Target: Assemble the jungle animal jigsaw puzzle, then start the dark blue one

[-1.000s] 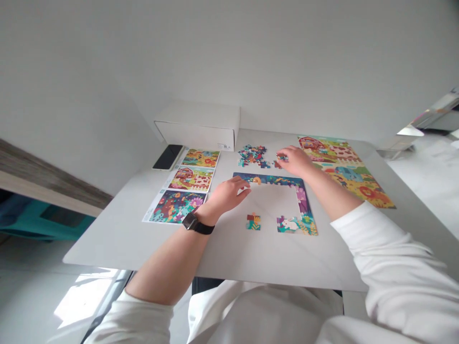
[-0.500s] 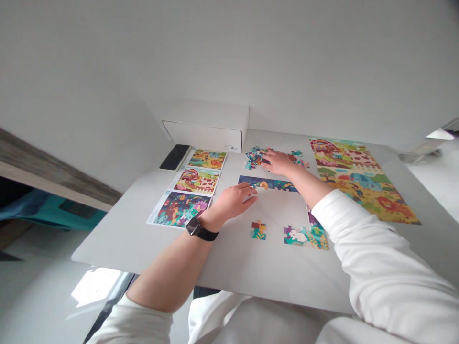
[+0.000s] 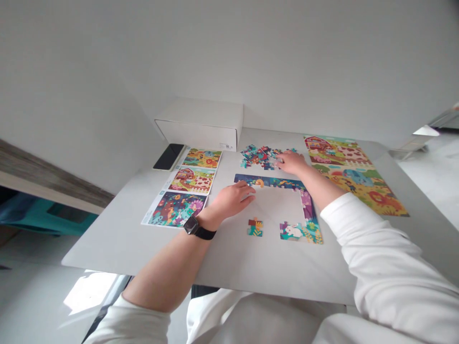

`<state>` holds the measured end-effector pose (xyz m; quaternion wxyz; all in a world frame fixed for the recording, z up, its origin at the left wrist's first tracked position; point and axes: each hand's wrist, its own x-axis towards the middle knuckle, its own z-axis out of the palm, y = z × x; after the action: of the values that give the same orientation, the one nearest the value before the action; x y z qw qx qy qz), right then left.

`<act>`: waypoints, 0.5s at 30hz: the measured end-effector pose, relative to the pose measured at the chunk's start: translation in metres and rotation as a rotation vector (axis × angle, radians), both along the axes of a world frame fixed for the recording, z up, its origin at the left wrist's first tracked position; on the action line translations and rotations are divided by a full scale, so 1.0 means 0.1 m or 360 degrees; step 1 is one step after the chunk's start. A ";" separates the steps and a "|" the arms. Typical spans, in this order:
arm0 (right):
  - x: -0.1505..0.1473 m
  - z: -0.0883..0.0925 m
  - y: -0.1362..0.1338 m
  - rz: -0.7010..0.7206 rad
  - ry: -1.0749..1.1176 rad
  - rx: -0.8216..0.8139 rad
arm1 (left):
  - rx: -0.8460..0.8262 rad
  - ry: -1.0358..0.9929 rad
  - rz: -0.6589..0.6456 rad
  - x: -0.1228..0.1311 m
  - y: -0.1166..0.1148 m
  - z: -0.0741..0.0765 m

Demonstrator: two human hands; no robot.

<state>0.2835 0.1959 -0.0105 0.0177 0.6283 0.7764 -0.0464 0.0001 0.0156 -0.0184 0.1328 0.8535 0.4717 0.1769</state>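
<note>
My left hand [image 3: 234,198] rests on the table beside the upper left end of a partly joined puzzle border [image 3: 287,183], fingers apart and nothing visible in them. At the right side of the heap of loose puzzle pieces [image 3: 260,156], my right hand [image 3: 292,162] touches the pieces with its fingers spread. The border runs along the top and down the right side to a lower corner with a white rabbit [image 3: 294,231]. A separate small joined piece [image 3: 255,227] in teal, red and yellow lies left of the rabbit.
Three picture cards [image 3: 191,182] lie in a column at the left, with a black phone [image 3: 169,156] beside them. A white box [image 3: 201,125] stands behind. Two larger pictures [image 3: 353,174] lie at the right of the white table [image 3: 118,229].
My right hand has moved rightward over the heap, uncovering more loose pieces, and its arm no longer covers the border's right side. The view has shifted slightly.
</note>
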 end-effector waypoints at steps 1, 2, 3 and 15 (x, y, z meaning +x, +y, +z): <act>0.01 0.00 0.01 -0.0048 -0.0010 0.0001 | 0.0006 -0.0003 0.0004 0.00 0.00 0.00; 0.02 0.00 0.01 -0.0091 -0.0023 0.0008 | 0.0008 -0.0008 0.0009 -0.01 -0.01 0.00; 0.03 0.00 0.02 -0.0120 -0.0030 0.0027 | 0.0009 -0.0013 0.0017 -0.01 -0.01 0.01; -0.25 -0.09 0.23 0.0198 0.0137 0.0153 | 0.0007 0.0001 0.0005 -0.01 0.00 0.00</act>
<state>0.2587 0.2188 -0.0199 -0.0431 0.5765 0.8152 -0.0347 -0.0006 0.0152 -0.0184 0.1305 0.8531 0.4728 0.1778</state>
